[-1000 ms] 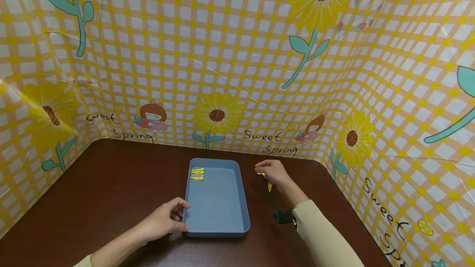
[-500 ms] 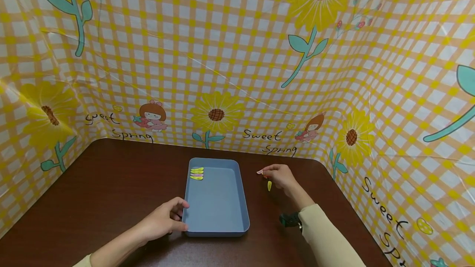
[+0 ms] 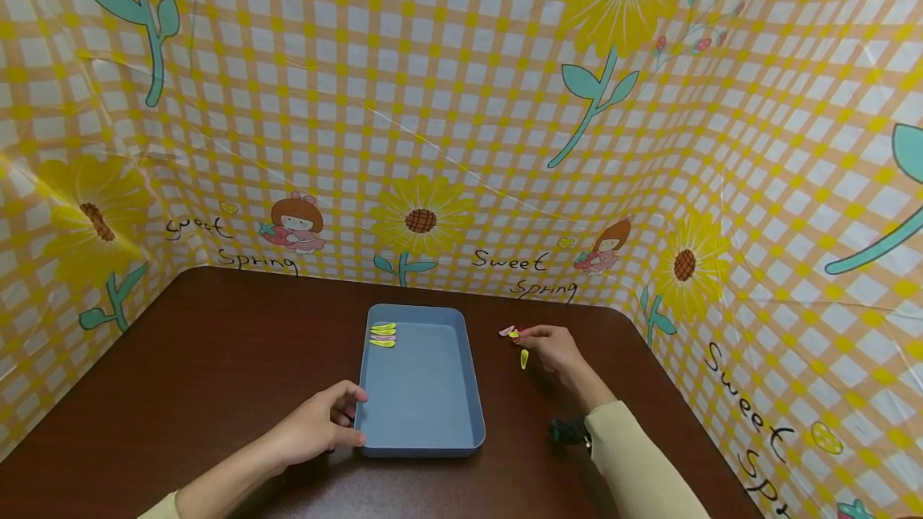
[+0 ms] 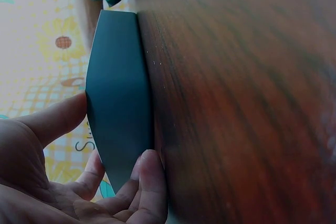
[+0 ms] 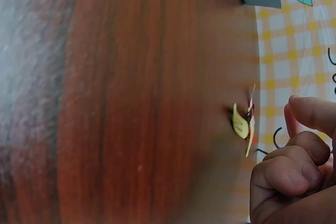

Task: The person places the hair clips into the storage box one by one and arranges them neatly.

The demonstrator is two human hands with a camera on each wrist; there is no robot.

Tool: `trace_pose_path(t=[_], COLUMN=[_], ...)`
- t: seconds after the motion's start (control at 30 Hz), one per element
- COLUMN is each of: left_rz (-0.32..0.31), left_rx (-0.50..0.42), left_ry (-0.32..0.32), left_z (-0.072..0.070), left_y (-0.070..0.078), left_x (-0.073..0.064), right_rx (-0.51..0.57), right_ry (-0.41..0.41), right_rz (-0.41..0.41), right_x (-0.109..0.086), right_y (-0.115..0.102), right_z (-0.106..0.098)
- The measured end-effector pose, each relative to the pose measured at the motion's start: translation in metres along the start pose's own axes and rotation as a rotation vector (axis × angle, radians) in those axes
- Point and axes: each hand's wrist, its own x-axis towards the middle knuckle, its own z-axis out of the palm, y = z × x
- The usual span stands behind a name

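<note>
A grey-blue rectangular tray [image 3: 421, 452] lies on the table. Inside its far left corner several snap hair clips [image 3: 383, 335], yellow and pink, lie in a row. My left hand [image 3: 317, 427] grips the tray's left side near its front corner. In the left wrist view its thumb [image 4: 65, 116] is at the rim, the bent fingers against the wall. Right of the tray, my right hand [image 3: 554, 349] has thumb and index fingertips together beside a small pile of clips [image 3: 509, 332]; I cannot tell whether they pinch one. A single yellow clip [image 3: 524, 360] lies just nearer.
The dark brown wooden table [image 3: 238, 343] is enclosed by checked, sunflower-printed sheeting [image 3: 461, 110] at the back and sides. A dark green band [image 3: 570, 431] is on the right wrist, close over the table.
My right hand has drawn back slightly to the right, uncovering more of the clip pile, with pink, yellow and red showing. The left hand and the tray have stayed in place.
</note>
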Motion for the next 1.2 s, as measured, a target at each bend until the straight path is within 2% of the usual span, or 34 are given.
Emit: trace_pose_path(t=[0.57, 0.87, 1.2], left_rz=[0.006, 0.0, 0.0], left_rx=[-0.003, -0.006, -0.008], left_ry=[-0.003, 0.001, 0.0], left_z=[0.001, 0.0, 0.0], left_y=[0.001, 0.003, 0.001], left_x=[0.0, -0.001, 0.0], right_rx=[0.004, -0.029, -0.081], right_ry=[-0.028, -0.038, -0.013], right_rz=[0.039, 0.012, -0.017], right_x=[0.002, 0.002, 0.004], right_y=[0.023, 0.023, 0.027], right_z=[-0.003, -0.003, -0.002])
